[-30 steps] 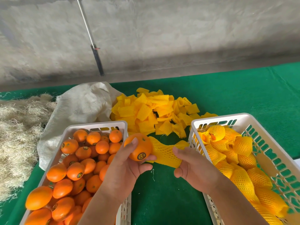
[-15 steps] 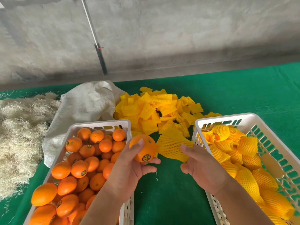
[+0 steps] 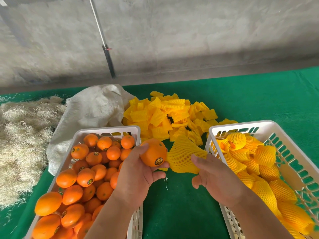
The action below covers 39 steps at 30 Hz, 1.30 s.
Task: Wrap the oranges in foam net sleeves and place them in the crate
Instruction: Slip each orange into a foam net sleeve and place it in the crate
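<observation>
A green felt-covered surface (image 3: 241,100) runs up to a grey concrete wall (image 3: 172,31), and over it I see my left hand (image 3: 136,176) with its fingers (image 3: 143,149) curled around a round, stickered orange (image 3: 153,152). Just right of those fingers, my right hand (image 3: 215,180) pinches a stretched yellow foam net sleeve (image 3: 185,156), touching the fruit. A white plastic crate of bare oranges (image 3: 107,131) sits left of my fingers, a white slotted crate of wrapped oranges (image 3: 293,152) right, loose yellow sleeves (image 3: 164,114) beyond.
</observation>
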{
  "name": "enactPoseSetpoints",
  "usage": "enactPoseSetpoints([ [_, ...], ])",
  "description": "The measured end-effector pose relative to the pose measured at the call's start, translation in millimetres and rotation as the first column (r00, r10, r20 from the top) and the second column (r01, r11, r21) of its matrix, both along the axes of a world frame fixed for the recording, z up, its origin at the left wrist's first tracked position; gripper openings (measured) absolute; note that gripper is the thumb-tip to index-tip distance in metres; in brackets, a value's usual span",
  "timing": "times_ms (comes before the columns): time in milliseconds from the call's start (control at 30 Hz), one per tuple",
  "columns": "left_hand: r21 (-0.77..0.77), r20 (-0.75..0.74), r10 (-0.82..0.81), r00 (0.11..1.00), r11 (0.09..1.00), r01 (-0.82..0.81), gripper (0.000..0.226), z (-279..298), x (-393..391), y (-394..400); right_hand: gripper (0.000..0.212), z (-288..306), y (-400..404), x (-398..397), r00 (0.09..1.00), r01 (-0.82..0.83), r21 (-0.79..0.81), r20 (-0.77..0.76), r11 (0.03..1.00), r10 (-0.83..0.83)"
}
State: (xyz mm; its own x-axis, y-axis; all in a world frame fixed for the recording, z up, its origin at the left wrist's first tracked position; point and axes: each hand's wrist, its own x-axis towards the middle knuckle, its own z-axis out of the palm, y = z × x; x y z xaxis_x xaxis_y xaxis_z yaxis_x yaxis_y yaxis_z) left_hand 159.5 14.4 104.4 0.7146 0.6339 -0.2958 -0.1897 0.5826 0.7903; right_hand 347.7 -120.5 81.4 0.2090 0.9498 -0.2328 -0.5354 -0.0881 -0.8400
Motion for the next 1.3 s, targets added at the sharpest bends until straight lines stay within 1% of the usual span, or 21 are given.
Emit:
enactPoseSetpoints([
  [33,0.006,0.000,-0.003,1.000,1.000,0.003,0.067,1,-1,0,0.082,1,0,0,1.000,-0.017,0.000,0.018,1.000,0.017],
  [100,0.029,-0.015,-0.007,1.000,1.000,0.007,0.065,2,-2,0,0.060,1,0,1,0.998,-0.051,0.023,0.040,0.998,0.050],
  [133,0.039,-0.032,-0.006,0.999,0.999,0.007,0.063,2,-2,0,0.055,3,-1,0,0.997,-0.064,0.034,0.044,0.997,0.063],
  [167,0.046,-0.050,-0.005,0.999,0.999,0.007,0.062,1,-2,0,0.062,3,-2,0,0.997,-0.070,0.032,0.044,0.997,0.069],
  [233,0.053,-0.081,-0.001,0.997,0.999,0.006,0.059,1,-2,0,0.084,1,-3,0,0.998,-0.052,-0.014,0.024,0.999,0.052],
  [267,0.057,-0.097,0.006,0.995,0.998,0.000,0.059,1,-1,-1,0.088,-1,-5,0,0.999,-0.049,-0.032,0.016,0.998,0.049],
  [333,0.080,-0.137,0.022,0.990,0.997,-0.011,0.059,-1,-1,0,0.084,-2,-6,-1,0.996,-0.079,-0.031,0.050,0.996,0.080],
  [367,0.101,-0.157,0.027,0.987,0.995,-0.011,0.060,-1,-1,-1,0.082,-3,-6,-2,0.992,-0.092,-0.038,0.088,0.995,0.095],
  [433,0.133,-0.195,0.038,0.980,0.991,-0.012,0.065,-2,-1,-2,0.086,-3,-6,-3,0.972,-0.108,-0.100,0.196,0.989,0.126],
  [467,0.139,-0.210,0.043,0.977,0.990,-0.014,0.065,-2,-1,-3,0.082,0,-6,-4,0.954,-0.123,-0.124,0.260,0.985,0.152],
  [533,0.145,-0.230,0.039,0.972,0.989,-0.005,0.063,0,-1,-6,0.059,5,-7,-6,0.906,-0.182,-0.108,0.367,0.977,0.210],
  [600,0.161,-0.257,0.030,0.966,0.987,0.013,0.063,0,-1,-7,0.037,11,-8,-7,0.868,-0.210,-0.098,0.440,0.973,0.232],
  [767,0.253,-0.391,0.083,0.916,0.967,0.021,0.067,-1,-1,-7,0.011,28,-8,-10,0.783,-0.287,-0.107,0.547,0.952,0.297],
  [800,0.278,-0.410,0.088,0.908,0.960,0.032,0.070,-1,0,-6,0.012,30,-8,-11,0.768,-0.303,-0.104,0.562,0.947,0.307],
  [833,0.303,-0.425,0.090,0.901,0.952,0.048,0.069,-1,0,-6,0.019,32,-7,-13,0.756,-0.317,-0.102,0.573,0.943,0.316],
  [900,0.339,-0.443,0.090,0.892,0.938,0.074,0.064,-1,0,-5,0.043,36,-6,-16,0.748,-0.317,-0.095,0.587,0.943,0.311],
  [933,0.343,-0.443,0.085,0.892,0.936,0.082,0.061,-1,1,-4,0.049,36,-6,-17,0.744,-0.325,-0.093,0.589,0.941,0.315],
  [1067,0.273,-0.400,0.037,0.916,0.959,0.080,0.055,-1,3,-5,0.058,34,-7,-18,0.751,-0.306,-0.088,0.590,0.948,0.297],
  [1133,0.222,-0.372,-0.004,0.928,0.971,0.093,0.046,-2,2,-5,0.053,34,-6,-19,0.744,-0.282,-0.101,0.605,0.954,0.284],
  [1233,0.160,-0.336,-0.042,0.941,0.982,0.101,0.024,-6,0,-4,0.030,31,-5,-20,0.711,-0.265,-0.113,0.648,0.957,0.274],
  [1300,0.153,-0.345,-0.051,0.937,0.982,0.109,0.019,-7,-2,-4,0.023,29,-6,-20,0.699,-0.243,-0.121,0.666,0.962,0.261],
])
